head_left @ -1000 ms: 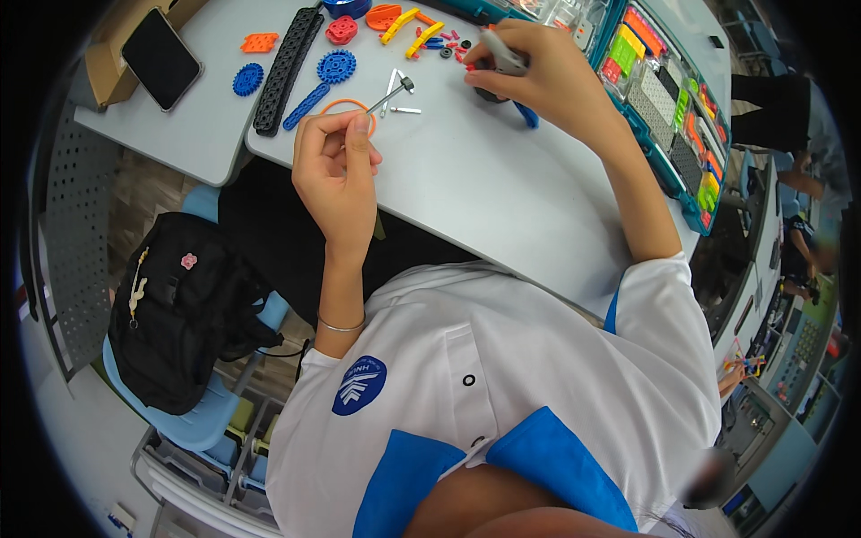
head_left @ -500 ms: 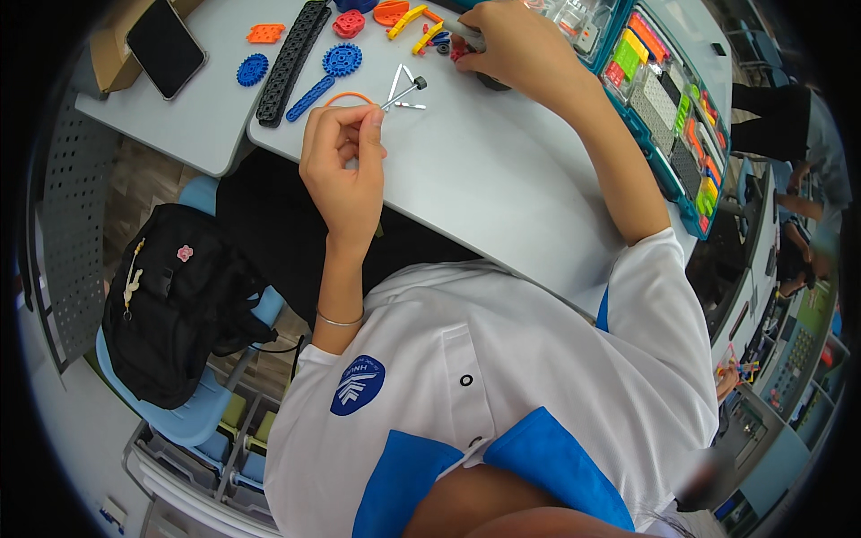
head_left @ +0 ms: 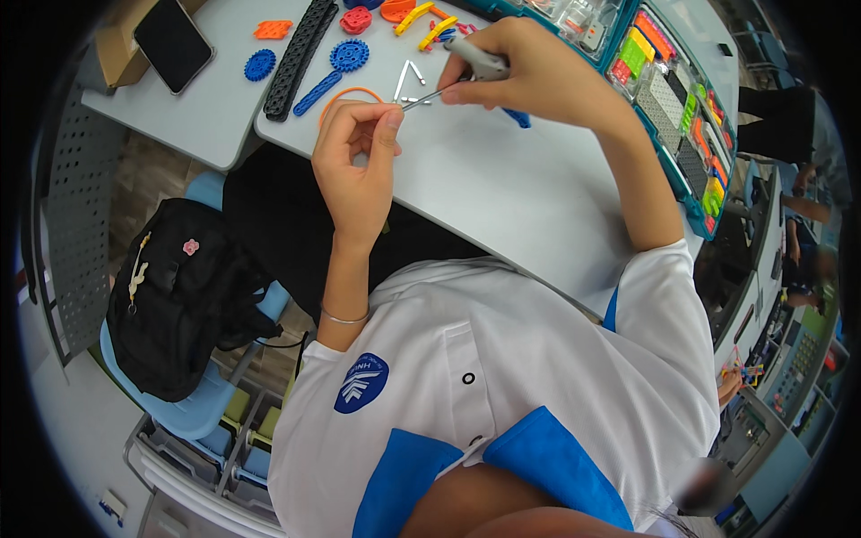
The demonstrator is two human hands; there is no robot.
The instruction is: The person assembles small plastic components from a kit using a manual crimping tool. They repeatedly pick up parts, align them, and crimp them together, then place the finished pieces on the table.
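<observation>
My left hand (head_left: 357,152) is closed in a pinch on one end of a thin metal shaft (head_left: 421,100). At the shaft's other end are the fingertips of my right hand (head_left: 529,76), so both hands meet on it above the white table. A rounded grey plastic part (head_left: 480,63) is gripped in my right hand; its exact kind is unclear. The dark collar on the shaft is hidden by the right fingers. Several short silver shafts (head_left: 403,81) lie just beyond the left fingertips. An orange band (head_left: 359,91) curves behind that hand.
On the white table (head_left: 502,197) lie a black tread strip (head_left: 300,63), a blue gear (head_left: 350,55), a blue bar (head_left: 317,92) and yellow curved parts (head_left: 414,18). A teal parts case (head_left: 668,148) stands open at right. A phone (head_left: 173,45) rests at far left.
My right hand has come back from the small parts at the far side, bringing the grey part, and now meets the shaft in my left hand. A blue piece shows beneath my right hand.
</observation>
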